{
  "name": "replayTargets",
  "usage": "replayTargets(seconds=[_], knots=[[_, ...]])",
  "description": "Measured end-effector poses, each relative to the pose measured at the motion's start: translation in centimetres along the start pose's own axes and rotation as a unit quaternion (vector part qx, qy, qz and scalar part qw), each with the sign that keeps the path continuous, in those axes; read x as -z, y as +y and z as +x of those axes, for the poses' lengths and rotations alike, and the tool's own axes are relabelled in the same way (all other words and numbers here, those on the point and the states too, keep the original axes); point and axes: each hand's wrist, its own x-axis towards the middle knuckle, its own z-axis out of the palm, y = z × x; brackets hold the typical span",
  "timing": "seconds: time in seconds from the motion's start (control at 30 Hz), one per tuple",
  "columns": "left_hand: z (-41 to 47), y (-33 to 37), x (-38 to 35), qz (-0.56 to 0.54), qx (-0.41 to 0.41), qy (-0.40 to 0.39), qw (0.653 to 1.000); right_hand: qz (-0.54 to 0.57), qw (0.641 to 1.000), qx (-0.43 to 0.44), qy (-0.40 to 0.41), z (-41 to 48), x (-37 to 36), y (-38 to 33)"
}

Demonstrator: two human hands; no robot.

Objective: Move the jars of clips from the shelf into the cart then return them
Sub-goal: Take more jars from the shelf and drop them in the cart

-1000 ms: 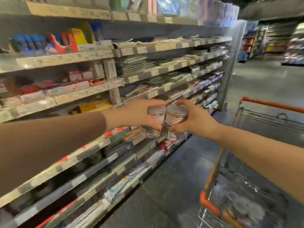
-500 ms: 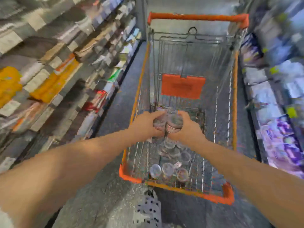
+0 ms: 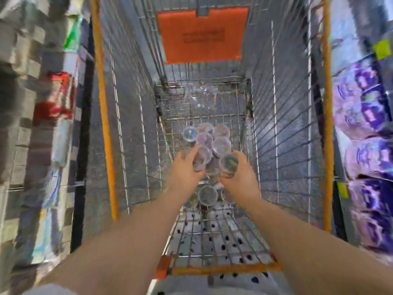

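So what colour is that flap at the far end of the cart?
Orange. The flap on the cart shows plainly in the head view.

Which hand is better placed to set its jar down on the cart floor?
Right, probably: the right hand holds its clear lidded jar beside bare wire cart floor, while the left hand holds the other jar over the jars already there.

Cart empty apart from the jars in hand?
No: a cluster of jars sits on the cart floor, just beyond the held jars.
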Motion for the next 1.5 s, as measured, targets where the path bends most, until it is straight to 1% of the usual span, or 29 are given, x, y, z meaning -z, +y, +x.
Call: replayTargets(seconds=[0.13, 0.27, 0.33, 0.43, 0.53, 0.63, 0.7, 0.8, 0.87, 1.0, 1.17, 1.27, 1.4, 1.5], knots=[[-0.1, -1.4, -1.0, -0.035, 0.087, 0.039, 0.995, 0.046, 0.991, -0.087, 0.093, 0.9, 0.2, 3.1], [0.6, -2.8, -2.3, -0.033, 0.138, 0.040, 0.989, 0.068, 0.982, -0.131, 0.120, 2.7, -0.1, 5.0], [0.9, -3.3, -3.3, -0.018, 0.143, 0.030, 0.989, 0.061, 0.978, -0.146, 0.138, 3.6, -0.8, 5.7], [1.2, -3.6, -5.3, -0.033, 0.169, 0.014, 0.985, 0.084, 0.967, -0.171, 0.171, 4.7, -1.9, 7.1], [1.7, -3.6, -6.6, -0.037, 0.200, 0.007, 0.979, 0.106, 0.964, -0.178, 0.166, 5.4, -1.9, 7.9], [3.0, -4.0, -6.8, -0.060, 0.215, 0.032, 0.974, 0.078, 0.970, -0.167, 0.157, 5.1, -2.0, 8.3], [3.6, -4.4, -6.8, -0.060, 0.216, 0.037, 0.974, 0.055, 0.973, -0.169, 0.147, 4.3, -2.1, 8.7], [3.8, -4.7, -7.0, -0.046, 0.206, 0.014, 0.977, 0.065, 0.972, -0.179, 0.135, 4.0, -2.4, 9.4], [3.6, -4.7, -7.5, -0.045, 0.197, -0.001, 0.979, 0.048, 0.975, -0.181, 0.116, 4.7, -2.7, 9.4], [3.0, -4.4, -9.1, -0.039, 0.181, -0.018, 0.982, 0.025, 0.984, -0.160, 0.076, 5.0, -4.3, 9.3], [2.9, -4.8, -9.3, -0.002, 0.148, -0.041, 0.988, -0.065, 0.988, -0.132, 0.050, 4.1, -5.3, 9.4], [2.6, -4.5, -8.6, 0.017, 0.154, -0.058, 0.986, -0.087, 0.986, -0.137, 0.030, 4.0, -4.8, 9.1], [1.9, -4.0, -7.6, 0.042, 0.129, -0.052, 0.989, -0.126, 0.985, -0.120, 0.017, 3.6, -3.9, 7.9], [1.5, -2.9, -6.4, 0.053, 0.110, -0.042, 0.992, -0.132, 0.984, -0.117, 0.030, 3.3, -3.3, 6.5]])
